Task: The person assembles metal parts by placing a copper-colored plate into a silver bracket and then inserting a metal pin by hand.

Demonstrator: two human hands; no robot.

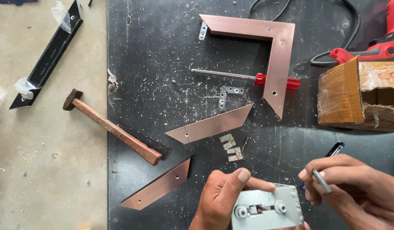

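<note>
My left hand (224, 194) grips a small grey metal block (267, 208) with two round bolts on its face, at the bottom middle. My right hand (354, 187) sits just right of it, pinching a thin grey metal rod (321, 180) near the block's upper right corner. A blue pen (335, 149) lies under that hand. Above lie two loose copper-coloured mitred strips (209, 125) (158, 185) and a joined L-shaped copper frame corner (265, 47).
A red-handled screwdriver (244, 76) passes under the frame corner. Small metal L-brackets (226, 94) and clips (231, 147) lie nearby. A wooden-handled hammer (112, 127) straddles the black mat's left edge. Cardboard box (358, 93) and red power drill (384, 38) at right; black bar (48, 55) on the floor.
</note>
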